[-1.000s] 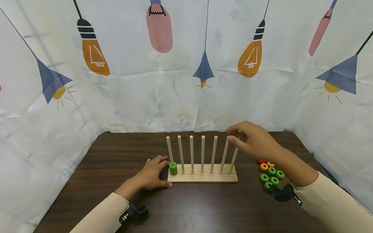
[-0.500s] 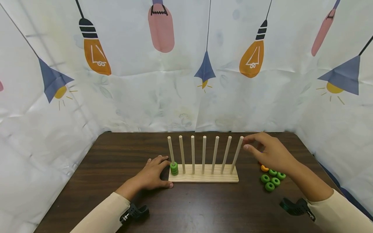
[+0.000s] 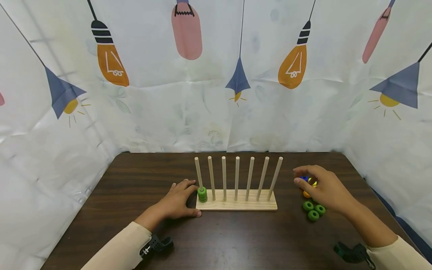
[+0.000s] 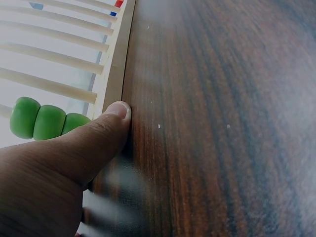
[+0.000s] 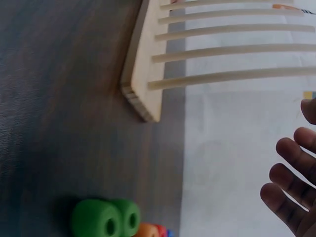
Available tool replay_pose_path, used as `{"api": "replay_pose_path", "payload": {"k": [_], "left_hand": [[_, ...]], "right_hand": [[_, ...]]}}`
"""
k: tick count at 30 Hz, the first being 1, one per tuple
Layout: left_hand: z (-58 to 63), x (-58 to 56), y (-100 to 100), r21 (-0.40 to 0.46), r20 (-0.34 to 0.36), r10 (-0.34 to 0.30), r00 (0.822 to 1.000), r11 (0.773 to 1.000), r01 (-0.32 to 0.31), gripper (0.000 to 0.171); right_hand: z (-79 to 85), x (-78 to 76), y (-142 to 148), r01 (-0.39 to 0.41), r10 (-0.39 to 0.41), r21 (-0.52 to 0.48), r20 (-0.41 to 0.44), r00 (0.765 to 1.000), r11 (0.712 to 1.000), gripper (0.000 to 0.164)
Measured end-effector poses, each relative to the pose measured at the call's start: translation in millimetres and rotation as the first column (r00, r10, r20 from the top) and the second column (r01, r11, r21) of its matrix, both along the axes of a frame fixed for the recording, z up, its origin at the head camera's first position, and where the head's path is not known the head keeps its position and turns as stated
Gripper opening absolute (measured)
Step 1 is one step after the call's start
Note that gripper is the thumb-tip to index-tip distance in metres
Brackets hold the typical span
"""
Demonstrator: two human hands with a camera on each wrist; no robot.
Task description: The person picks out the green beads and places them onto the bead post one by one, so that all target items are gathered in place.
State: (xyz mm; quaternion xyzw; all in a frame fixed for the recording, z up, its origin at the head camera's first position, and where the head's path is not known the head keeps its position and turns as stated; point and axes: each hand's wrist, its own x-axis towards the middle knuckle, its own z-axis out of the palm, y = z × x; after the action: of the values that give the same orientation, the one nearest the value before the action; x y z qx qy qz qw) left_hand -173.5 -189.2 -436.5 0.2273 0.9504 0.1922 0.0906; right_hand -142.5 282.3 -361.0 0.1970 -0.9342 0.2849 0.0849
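Observation:
A wooden peg rack (image 3: 243,206) with several upright pegs stands on the table. Green beads (image 3: 202,195) are stacked low on its leftmost peg; the other pegs are bare. My left hand (image 3: 179,200) holds the rack's left end, thumb at the front edge and fingers toward the back; in the left wrist view the thumb (image 4: 101,136) presses the base beside the beads. My right hand (image 3: 325,189), loosely bent and holding nothing, hovers above loose beads right of the rack. Green beads (image 3: 313,215), an orange bead (image 3: 306,194), yellow (image 3: 314,183) and blue (image 3: 304,178) ones show around it.
The dark wood table (image 3: 229,243) ends at a white printed cloth (image 3: 168,123) hanging behind and at both sides. Dark straps with camera mounts sit near both wrists. In the right wrist view, loose green beads (image 5: 94,217) lie near the bottom edge.
My right hand has moved right and down from the rightmost pegs to above the loose beads, uncovering the pegs. The left hand stays at the rack's left end.

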Motion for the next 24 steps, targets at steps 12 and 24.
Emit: {"api": "replay_pose_path", "payload": {"k": [12,24], "left_hand": [[-2.3,-2.4,-1,-0.005,0.0,0.006,1.0,1.0,-0.006,0.082],[-1.7,-1.1,0,-0.005,-0.006,-0.004,1.0,1.0,0.004,0.083]], "right_hand": [[-26.2,11.1,19,0.037,-0.035,-0.017,0.057,0.998,0.999,0.031],[-51.8,22.5,32,0.067,-0.069,0.049,0.044,0.997,0.997,0.03]]}}
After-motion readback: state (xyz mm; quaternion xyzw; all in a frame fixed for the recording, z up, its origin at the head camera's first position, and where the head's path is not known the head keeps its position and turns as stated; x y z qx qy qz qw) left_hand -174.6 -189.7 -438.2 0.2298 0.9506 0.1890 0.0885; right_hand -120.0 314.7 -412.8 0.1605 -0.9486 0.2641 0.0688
